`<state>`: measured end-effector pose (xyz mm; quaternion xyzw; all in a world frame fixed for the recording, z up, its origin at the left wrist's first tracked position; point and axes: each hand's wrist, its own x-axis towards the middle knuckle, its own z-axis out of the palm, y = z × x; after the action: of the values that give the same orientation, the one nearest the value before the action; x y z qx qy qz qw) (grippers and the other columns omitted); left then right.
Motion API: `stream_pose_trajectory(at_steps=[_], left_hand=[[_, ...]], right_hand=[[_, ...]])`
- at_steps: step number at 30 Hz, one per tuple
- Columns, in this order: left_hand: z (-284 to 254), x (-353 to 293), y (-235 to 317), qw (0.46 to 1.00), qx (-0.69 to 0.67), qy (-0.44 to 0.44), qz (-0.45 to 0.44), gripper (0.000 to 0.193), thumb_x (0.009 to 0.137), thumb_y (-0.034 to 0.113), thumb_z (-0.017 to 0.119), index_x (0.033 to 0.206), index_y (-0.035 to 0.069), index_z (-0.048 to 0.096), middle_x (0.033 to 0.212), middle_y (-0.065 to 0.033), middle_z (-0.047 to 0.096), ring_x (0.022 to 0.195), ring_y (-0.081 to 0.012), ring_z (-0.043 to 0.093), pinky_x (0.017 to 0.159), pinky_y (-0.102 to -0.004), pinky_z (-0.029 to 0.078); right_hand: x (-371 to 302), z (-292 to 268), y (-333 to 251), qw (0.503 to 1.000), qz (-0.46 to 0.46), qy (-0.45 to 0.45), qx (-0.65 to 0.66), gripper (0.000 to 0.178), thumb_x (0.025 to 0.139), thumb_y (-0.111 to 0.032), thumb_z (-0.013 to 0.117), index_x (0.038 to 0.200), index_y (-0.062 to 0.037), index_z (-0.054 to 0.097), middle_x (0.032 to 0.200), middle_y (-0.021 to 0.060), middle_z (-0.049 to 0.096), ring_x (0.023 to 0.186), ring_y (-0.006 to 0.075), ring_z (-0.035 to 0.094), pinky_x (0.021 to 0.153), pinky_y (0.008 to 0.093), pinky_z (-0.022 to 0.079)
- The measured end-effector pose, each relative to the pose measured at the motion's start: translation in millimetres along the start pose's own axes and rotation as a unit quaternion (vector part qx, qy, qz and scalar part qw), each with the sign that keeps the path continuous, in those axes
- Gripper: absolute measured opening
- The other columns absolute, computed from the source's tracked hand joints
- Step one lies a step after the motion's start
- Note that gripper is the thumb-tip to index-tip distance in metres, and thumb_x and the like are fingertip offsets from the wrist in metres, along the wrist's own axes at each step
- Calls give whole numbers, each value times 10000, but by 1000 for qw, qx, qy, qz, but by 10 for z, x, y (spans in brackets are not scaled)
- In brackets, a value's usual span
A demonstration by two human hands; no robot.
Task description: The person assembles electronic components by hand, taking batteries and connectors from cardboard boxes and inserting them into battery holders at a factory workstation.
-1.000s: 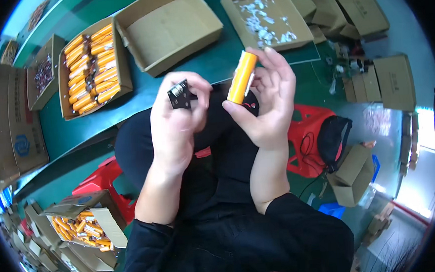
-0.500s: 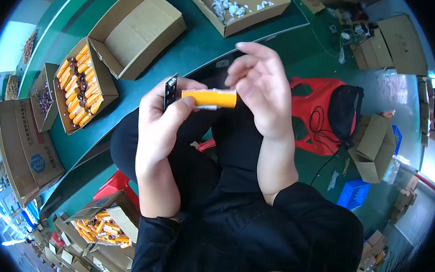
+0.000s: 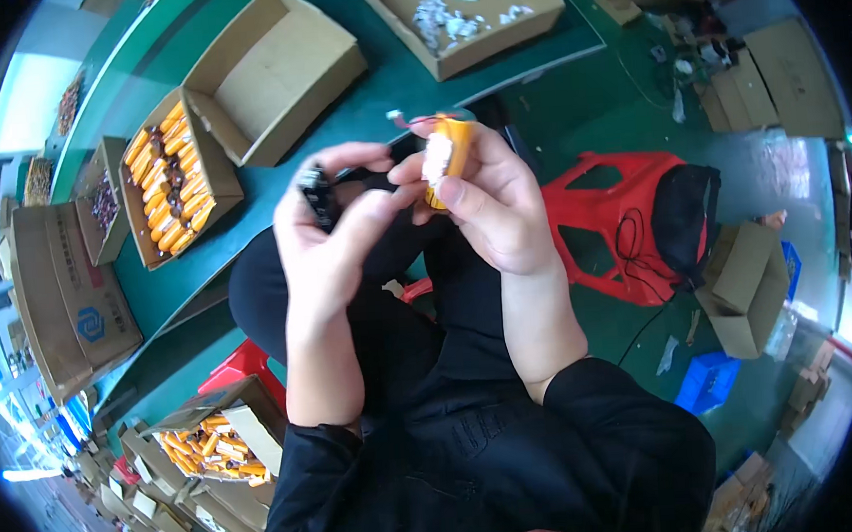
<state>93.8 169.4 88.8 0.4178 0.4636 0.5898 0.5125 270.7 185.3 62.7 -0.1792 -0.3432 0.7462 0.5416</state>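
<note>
An orange wrapped cylinder, looking like a battery pack, stands nearly upright between the thumb and fingers of my right hand. A whitish patch shows on its side. Thin wires with a small white plug stick out from its top toward the left. My left hand is closed round a black strip-like piece with pale marks, blurred by motion. The left thumb and fingertips point at the cylinder's lower end; whether they touch it is hard to make out.
On the green table stand a carton of orange cylinders, an open carton and a shallow carton with white scraps. Another carton of orange cylinders sits low at left. A red stool is at right.
The orange cylinder has passed from my left hand to my right and turned from lying flat to nearly upright. Its wires and plug now show. The left hand keeps the black strip.
</note>
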Motion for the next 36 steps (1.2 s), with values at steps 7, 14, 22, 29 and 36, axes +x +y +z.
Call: stream_pose_trajectory(at_steps=[7, 14, 22, 29, 36], left_hand=[[57, 12, 66, 992, 121, -33, 23, 297, 860, 115, 802, 1132, 18, 731, 1034, -85, 723, 825, -173, 646, 736, -270, 513], [-8, 10, 62, 985, 161, -27, 48, 243, 872, 102, 793, 1094, 16, 745, 978, -90, 736, 795, -171, 641, 717, -269, 504], [-70, 35, 61, 973, 227, -37, 34, 209, 862, 113, 811, 1028, -3, 758, 900, -86, 739, 743, -155, 623, 686, -256, 486], [-27, 48, 87, 971, 240, -21, -5, 183, 855, 106, 822, 987, -3, 757, 838, -65, 728, 702, -137, 592, 664, -241, 467], [-45, 61, 67, 983, 176, -41, -24, 140, 864, 83, 816, 946, 2, 737, 795, -48, 698, 698, -109, 573, 661, -225, 454]], right_hand=[[33, 146, 90, 985, -56, 40, -160, 527, 909, 53, 709, 1402, -5, 530, 1131, 153, 695, 956, 204, 707, 811, 260, 577], [45, 111, 97, 963, -55, 30, -261, 526, 890, 61, 721, 1383, 12, 545, 1126, 149, 694, 983, 208, 704, 865, 287, 576], [31, -47, 100, 957, -42, 12, -288, 536, 860, 37, 768, 1362, 23, 581, 1136, 164, 718, 936, 208, 715, 850, 293, 573], [33, -71, 80, 946, -37, 30, -320, 490, 849, 29, 784, 1311, 44, 620, 1112, 170, 735, 918, 204, 714, 820, 278, 567], [22, -59, 41, 947, -49, 23, -317, 437, 843, 25, 794, 1255, 59, 653, 1062, 159, 745, 884, 190, 713, 795, 265, 566]])
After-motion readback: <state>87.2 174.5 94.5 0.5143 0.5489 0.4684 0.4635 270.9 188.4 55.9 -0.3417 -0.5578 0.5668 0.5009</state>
